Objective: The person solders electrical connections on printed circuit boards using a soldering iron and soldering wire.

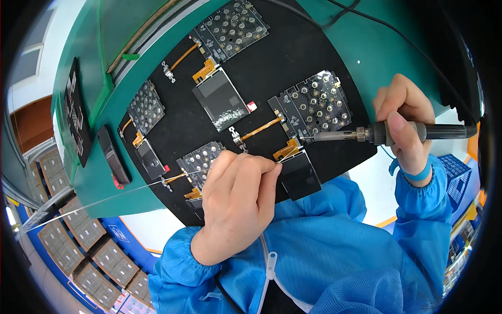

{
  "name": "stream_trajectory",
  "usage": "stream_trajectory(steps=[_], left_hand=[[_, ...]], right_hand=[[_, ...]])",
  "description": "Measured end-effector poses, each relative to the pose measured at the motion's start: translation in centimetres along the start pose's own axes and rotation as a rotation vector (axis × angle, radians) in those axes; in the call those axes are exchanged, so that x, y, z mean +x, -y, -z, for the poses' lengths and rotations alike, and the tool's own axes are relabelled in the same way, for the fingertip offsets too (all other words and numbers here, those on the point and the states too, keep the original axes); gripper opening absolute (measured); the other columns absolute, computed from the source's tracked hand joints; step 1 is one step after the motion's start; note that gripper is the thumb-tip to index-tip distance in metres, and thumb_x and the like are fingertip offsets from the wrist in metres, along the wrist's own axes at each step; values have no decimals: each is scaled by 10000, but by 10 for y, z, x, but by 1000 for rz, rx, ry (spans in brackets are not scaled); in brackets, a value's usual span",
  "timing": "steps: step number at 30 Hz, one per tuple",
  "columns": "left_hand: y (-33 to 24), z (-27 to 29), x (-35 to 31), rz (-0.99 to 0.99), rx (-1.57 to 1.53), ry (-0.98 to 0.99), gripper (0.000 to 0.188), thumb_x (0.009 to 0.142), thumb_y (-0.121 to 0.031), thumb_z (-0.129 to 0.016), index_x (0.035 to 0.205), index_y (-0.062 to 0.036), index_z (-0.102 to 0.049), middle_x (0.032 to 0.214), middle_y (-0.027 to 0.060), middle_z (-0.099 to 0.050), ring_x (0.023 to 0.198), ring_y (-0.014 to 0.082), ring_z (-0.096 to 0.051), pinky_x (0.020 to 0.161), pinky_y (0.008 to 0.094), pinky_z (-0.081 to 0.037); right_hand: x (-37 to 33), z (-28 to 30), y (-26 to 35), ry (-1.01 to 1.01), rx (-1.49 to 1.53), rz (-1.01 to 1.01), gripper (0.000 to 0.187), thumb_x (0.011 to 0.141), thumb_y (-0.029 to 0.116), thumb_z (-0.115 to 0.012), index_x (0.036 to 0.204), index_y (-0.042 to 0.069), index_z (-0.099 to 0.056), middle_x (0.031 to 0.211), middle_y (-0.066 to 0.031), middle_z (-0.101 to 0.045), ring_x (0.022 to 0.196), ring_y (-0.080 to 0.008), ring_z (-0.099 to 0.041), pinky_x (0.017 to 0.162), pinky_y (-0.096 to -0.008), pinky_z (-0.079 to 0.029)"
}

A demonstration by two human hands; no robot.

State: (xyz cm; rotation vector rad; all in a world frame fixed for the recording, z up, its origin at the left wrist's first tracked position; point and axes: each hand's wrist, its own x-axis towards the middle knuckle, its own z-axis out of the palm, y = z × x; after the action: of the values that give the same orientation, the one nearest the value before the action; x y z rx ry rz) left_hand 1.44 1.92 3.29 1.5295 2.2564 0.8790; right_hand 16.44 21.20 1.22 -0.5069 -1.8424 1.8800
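My right hand (407, 118) is closed round the handle of a soldering iron (374, 134). The iron's tip points left and meets the lower edge of a dark circuit board (319, 102) with round metal contacts, by an orange flex cable (286, 150). That cable leads to a small dark display (300, 177). Between my left thumb and fingers, a thin solder wire (141, 186) is pinched; it trails off to the left, and its near end reaches toward the iron's tip. My left hand (238, 201) partly covers another board (198, 159).
More boards with displays (220, 99) lie on the black mat (293, 47). A phone (113, 154) and a dark panel of small parts (77, 112) are on the green table at left. Black cables (389, 29) cross the far right. A blue basket (451, 178) stands at right.
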Motion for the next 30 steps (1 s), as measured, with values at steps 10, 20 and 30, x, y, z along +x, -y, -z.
stream_trajectory(steps=[10, 20, 30], left_hand=[[1, -3, 2, -27, 66, 27, 154, 683, 34, -667, 739, -31, -540, 665, 68, -537, 614, 223, -469, 552, 315, -387], [-3, -9, 6, -72, 143, 9, 171, 661, 72, -669, 698, -34, -540, 588, 39, -491, 546, 167, -429, 476, 283, -329], [-2, -12, 8, -101, 147, 0, 176, 654, 75, -668, 696, -32, -535, 603, 36, -487, 534, 163, -422, 473, 280, -326]], right_hand=[[-2, -4, -6, 40, -15, 15, 202, 796, 176, -577, 728, 36, -450, 622, -8, -444, 523, -44, -382, 468, -196, -284], [1, -4, -7, 53, -64, 79, 200, 792, 174, -582, 718, 41, -452, 597, -2, -434, 513, -43, -376, 457, -199, -275], [-2, -3, -6, 47, -130, 12, 297, 788, 313, -563, 704, 45, -466, 619, -10, -352, 539, -81, -335, 480, -236, -230]])
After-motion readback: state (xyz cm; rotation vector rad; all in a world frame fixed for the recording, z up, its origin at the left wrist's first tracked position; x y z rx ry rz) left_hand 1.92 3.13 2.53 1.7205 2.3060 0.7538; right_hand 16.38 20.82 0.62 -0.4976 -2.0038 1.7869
